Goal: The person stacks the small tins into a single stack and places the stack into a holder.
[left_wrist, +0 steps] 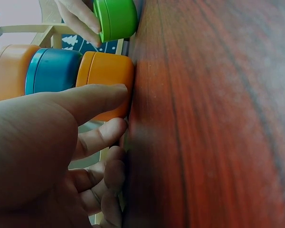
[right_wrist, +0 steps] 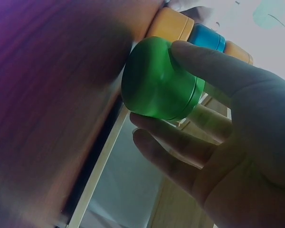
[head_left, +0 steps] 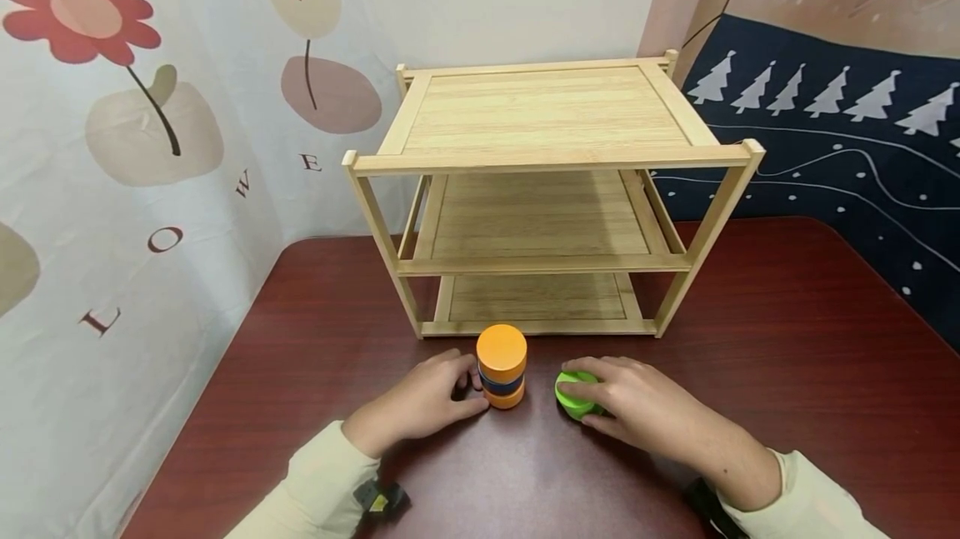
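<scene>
On the table, a stack of three small round tins stands upright: an orange top tin (head_left: 502, 350), a dark blue tin (left_wrist: 57, 70) in the middle and an orange bottom tin (left_wrist: 108, 69). Beside its left side is my left hand (head_left: 431, 399), thumb and index finger by the bottom tin with the other fingers loosely bent. The left hand does not wrap round the stack. To the right of the stack, my right hand (head_left: 637, 401) holds a green tin (right_wrist: 159, 80) low at the table, thumb on one side and fingers on the other.
Behind the tins stands a three-level wooden shelf rack (head_left: 551, 157), its lower front rail close to the stack. The reddish-brown table (head_left: 795, 339) extends to both sides. A printed cloth (head_left: 225, 139) hangs at the left and a dark tree-patterned one (head_left: 825, 131) at the right.
</scene>
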Motion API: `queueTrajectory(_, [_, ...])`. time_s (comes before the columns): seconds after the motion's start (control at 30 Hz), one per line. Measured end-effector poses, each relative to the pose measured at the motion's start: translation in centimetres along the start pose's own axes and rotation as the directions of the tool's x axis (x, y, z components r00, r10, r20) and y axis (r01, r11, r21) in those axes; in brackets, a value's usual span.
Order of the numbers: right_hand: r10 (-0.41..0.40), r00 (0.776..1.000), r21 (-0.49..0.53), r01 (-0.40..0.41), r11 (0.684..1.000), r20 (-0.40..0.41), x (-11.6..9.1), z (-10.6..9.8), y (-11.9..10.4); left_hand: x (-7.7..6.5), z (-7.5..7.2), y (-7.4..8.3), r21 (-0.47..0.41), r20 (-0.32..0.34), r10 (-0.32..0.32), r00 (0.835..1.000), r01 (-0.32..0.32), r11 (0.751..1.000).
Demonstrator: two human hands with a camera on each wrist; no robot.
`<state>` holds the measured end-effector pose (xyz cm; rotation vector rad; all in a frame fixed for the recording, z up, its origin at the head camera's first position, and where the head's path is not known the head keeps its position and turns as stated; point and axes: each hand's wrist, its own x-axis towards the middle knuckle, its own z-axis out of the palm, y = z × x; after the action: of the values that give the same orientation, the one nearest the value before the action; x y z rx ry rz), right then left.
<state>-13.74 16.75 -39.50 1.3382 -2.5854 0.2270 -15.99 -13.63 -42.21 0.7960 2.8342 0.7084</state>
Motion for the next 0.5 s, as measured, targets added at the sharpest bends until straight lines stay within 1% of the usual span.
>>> queueTrajectory(0.27, [0.0, 1.0, -0.001, 0.0, 1.0, 0.003, -0.05, -0.08, 0.0, 0.01, 0.06, 0.04, 0.008, 0.005, -0.01, 1.0, 0.01, 1.0])
queueTrajectory(0.5, [0.0, 1.0, -0.006, 0.0, 1.0, -0.004, -0.06, -0.04, 0.0, 0.11, 0.13, -0.07, 0.01, -0.009, 0.003, 1.0, -0.003, 1.0])
